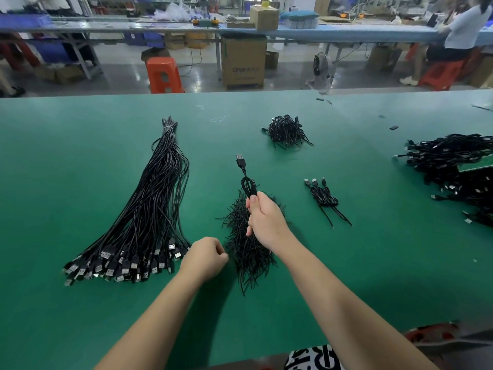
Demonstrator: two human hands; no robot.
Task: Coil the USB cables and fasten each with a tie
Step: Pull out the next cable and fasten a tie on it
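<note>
1. Above the green bench [80, 303], the right hand [262, 218] holds a coiled USB cable [248, 186] in a closed grip, plug end up, probably so the loops cannot spring apart before tying.
2. Directly under it lies the pile of ties [248, 252], within easy reach; the left hand [204, 256] is at its edge, fingers pinched together, though whether it has a tie I cannot tell.
3. Uncoiled cables [149, 209] lie bundled at left, finished coils [324, 197] at right, so work seemingly passes left to right.
</note>
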